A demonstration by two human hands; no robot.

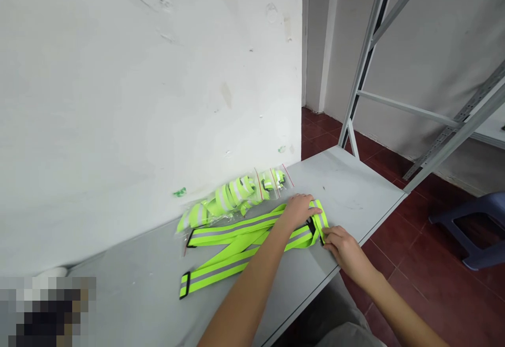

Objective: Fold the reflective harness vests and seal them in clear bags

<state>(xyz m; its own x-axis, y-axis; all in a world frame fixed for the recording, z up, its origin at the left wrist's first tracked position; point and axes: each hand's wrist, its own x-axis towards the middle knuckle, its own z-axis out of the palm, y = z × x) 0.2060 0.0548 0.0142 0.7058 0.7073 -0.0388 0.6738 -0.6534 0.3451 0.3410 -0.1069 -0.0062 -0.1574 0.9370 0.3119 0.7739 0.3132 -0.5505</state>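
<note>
White plaster wall [150,83], scuffed and patched, stands directly behind a pale grey table [355,189] that we lean over, its top running away to the right toward a dark red tiled floor [414,252]. Beyond the table's far corner rises a grey metal shelving frame [394,105], and a blue plastic chair [473,226] sits on the tiles at the right edge. On the tabletop lies a neon green reflective strap [236,241] with a grey stripe along it, folded into several long lengths that fan toward the left, with black buckles at the ends. Our left hand [300,210] presses flat on the strap's right end, fingers spread and lying over the webbing. Our right hand [343,244] rests just beside it at the table's front edge, fingers curled and pinching the strap's folded tip. Behind the strap, against the wall, lie clear plastic bags of rolled green straps [236,194], touching the wall's base. Bottom left of the view is blurred out.
</note>
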